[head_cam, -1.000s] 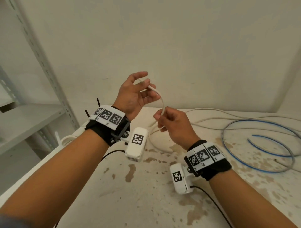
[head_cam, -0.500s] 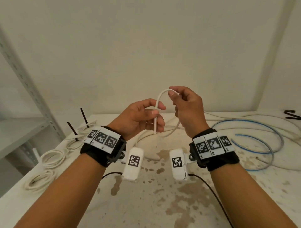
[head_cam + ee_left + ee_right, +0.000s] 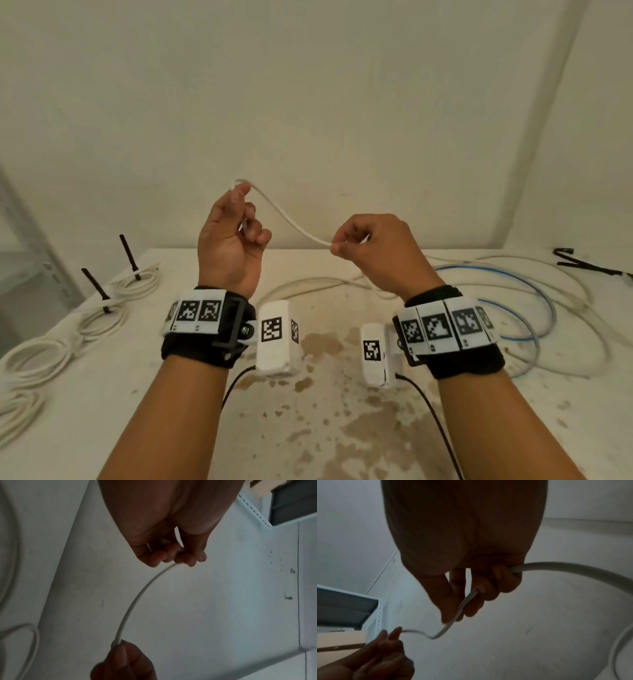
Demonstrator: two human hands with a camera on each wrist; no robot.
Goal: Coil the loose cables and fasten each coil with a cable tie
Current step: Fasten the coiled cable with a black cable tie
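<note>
A thin white cable point(image 3: 291, 219) spans the air between my two raised hands above the table. My left hand point(image 3: 236, 226) pinches its free end between thumb and fingertips; the left wrist view shows the cable point(image 3: 137, 597) leaving those curled fingers. My right hand point(image 3: 370, 246) grips the cable farther along, and in the right wrist view the cable point(image 3: 465, 601) passes through its curled fingers and runs off to the right. The remaining length trails down onto the table point(image 3: 308, 428) among loose loops.
Several tied white coils point(image 3: 102, 318) with black cable ties point(image 3: 128, 255) sticking up lie at the left edge. Loose white and blue cables point(image 3: 534, 308) sprawl at the right. Black cable ties point(image 3: 582, 265) lie at the far right. A metal shelf point(image 3: 20, 260) stands left.
The hands have drawn apart: the left rose with the cable end, the right slid away rightward and lower. The small arch between them is now a long sagging span.
</note>
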